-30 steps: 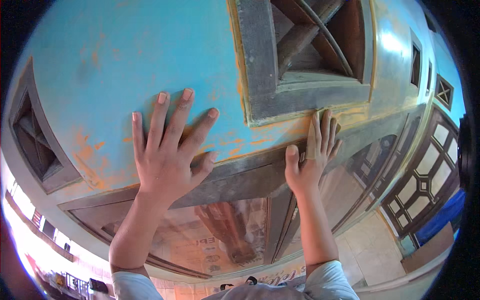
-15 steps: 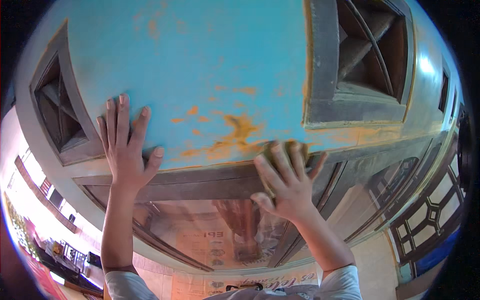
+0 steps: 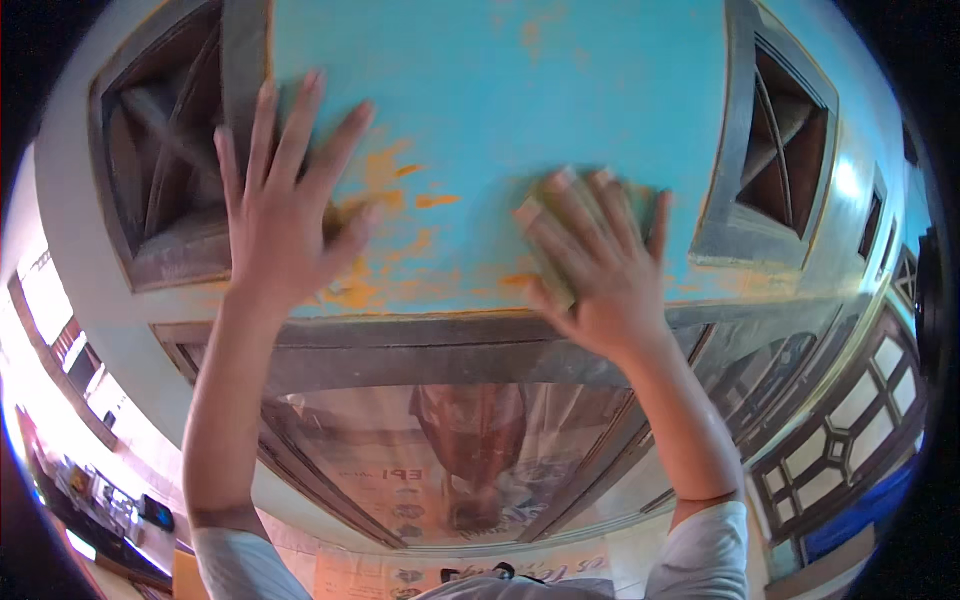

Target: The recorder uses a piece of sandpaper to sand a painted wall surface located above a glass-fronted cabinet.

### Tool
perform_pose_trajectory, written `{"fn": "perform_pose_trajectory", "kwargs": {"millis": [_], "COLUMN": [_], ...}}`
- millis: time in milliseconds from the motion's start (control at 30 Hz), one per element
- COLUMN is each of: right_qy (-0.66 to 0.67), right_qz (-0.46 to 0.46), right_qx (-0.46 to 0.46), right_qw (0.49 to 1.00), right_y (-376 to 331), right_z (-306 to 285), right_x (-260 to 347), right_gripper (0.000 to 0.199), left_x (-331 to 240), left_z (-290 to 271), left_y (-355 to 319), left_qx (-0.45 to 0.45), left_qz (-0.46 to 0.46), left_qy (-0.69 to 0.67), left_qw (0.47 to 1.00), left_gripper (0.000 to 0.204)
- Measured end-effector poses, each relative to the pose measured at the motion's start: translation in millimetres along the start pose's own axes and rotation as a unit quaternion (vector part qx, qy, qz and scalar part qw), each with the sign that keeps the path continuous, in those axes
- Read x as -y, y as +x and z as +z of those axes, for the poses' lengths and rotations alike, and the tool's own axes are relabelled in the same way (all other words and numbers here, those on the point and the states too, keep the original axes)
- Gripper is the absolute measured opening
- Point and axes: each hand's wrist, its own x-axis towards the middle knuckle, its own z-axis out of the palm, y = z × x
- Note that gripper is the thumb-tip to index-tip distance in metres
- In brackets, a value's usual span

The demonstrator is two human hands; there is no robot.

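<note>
On a blue painted wall (image 3: 450, 140) with scuffed orange patches (image 3: 392, 185), my left hand (image 3: 270, 235) is raised, fingers spread, nothing visible in it. Whether its palm touches the wall cannot be made out. My right hand (image 3: 605, 265) presses a yellowish-green pad (image 3: 548, 225) against the paint. Its fingers lie over the pad, hiding most of it, and motion blurs them slightly. Orange patches also show beside the pad, just above the dark wooden frame (image 3: 430, 340) of a window.
Framed vent openings with crossed bars flank the blue area, one on the left (image 3: 165, 150) and one on the right (image 3: 785, 140). Below is reflecting window glass (image 3: 350, 430). A barred metal gate (image 3: 835, 440) stands at right; a dark, cluttered surface (image 3: 105, 500) is at lower left.
The view has shifted left along the wall. Both hands are now higher on the blue paint; my right hand has moved up from the window frame's edge with the pad.
</note>
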Motion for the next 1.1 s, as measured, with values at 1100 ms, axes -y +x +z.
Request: {"fn": "perform_pose_trajectory", "kwargs": {"millis": [1100], "right_qy": [0.065], "right_qz": [-0.085], "right_qx": [0.04], "right_qw": [0.993], "right_y": [53.2], "right_z": [-14.6], "right_x": [9.2], "right_gripper": [0.083], "left_x": [-3.2], "left_z": [3.2], "left_y": [26.3], "left_qx": [-0.063], "left_qz": [-0.026], "left_qy": [-0.03], "left_qw": [0.997], "left_gripper": [0.063]}}
